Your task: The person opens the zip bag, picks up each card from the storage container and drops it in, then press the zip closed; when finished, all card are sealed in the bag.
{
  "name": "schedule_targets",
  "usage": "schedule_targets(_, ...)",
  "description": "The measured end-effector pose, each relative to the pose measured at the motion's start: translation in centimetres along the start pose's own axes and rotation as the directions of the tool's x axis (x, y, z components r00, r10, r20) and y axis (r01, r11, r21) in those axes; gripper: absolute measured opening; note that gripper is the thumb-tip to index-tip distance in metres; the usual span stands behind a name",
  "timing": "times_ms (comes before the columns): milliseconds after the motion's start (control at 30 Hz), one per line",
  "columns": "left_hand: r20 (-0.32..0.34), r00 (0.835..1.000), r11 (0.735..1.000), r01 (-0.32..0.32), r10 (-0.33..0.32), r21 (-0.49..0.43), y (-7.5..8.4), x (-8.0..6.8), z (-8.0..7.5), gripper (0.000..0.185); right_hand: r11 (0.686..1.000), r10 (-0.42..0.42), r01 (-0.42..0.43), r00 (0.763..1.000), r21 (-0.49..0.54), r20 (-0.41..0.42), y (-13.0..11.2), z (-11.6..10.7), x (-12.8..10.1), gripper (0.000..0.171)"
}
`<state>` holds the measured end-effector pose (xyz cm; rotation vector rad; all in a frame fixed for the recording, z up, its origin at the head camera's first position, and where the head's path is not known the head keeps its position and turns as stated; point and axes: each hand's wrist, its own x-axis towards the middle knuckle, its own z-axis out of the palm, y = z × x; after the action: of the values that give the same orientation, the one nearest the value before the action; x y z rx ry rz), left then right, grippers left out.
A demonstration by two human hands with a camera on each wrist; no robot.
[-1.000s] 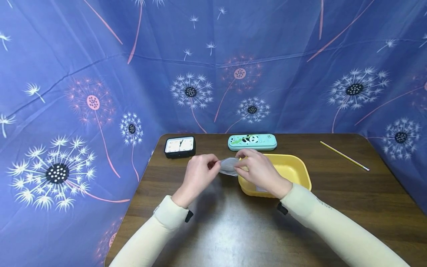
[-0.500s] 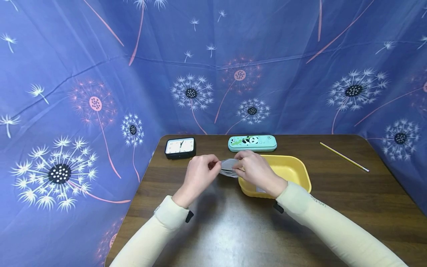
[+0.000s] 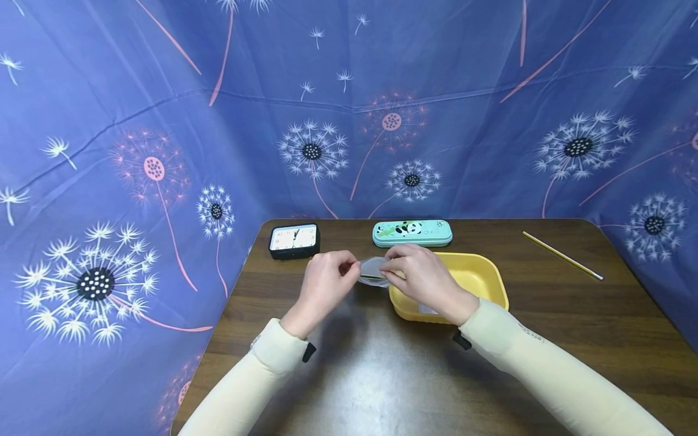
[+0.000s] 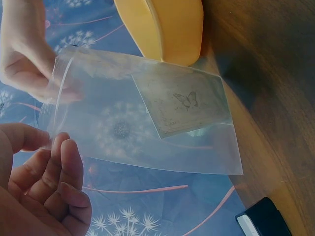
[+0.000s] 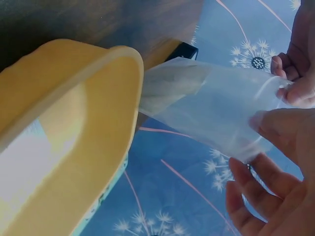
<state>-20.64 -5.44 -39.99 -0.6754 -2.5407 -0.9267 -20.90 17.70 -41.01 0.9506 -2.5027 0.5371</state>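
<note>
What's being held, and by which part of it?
A clear plastic bag, held by its open end: the left hand and the right hand pinch opposite sides of its mouth.

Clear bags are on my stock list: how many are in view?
1: the clear bag, held near its mouth by the left hand and right hand. Others may be hidden in the yellow tub, whose pale contents are unclear.

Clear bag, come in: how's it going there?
Left hand and right hand pinching bag at its mouth. Butterfly card inside. Yellow tub close by; nothing seen blocking.
</note>
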Motion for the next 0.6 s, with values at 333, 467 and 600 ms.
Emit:
schedule_targets(333, -0.006, 1.000, 1.000, 0.011, -0.011, -0.004, -0.2, 0.0, 0.0, 0.012, 1.000, -0.029, 0.030, 0.990, 0.002, -0.136, 0.0, -1.4, 0.2, 0.009)
schedule_targets(467, -0.010, 1.000, 1.000, 0.007, -0.007, -0.003, -0.2, 0.0, -0.1, 0.012, 1.000, -0.011, 0.009, 0.990, -0.011, -0.144, 0.2, -2.1, 0.2, 0.005)
schedule_targets(600, -0.010, 1.000, 1.000, 0.005, -0.005, -0.002, -0.4, 0.0, -0.1, 0.014, 0.998, 0.043, -0.047, 0.992, -0.031, -0.119, 1.0, -2.7, 0.0, 0.005)
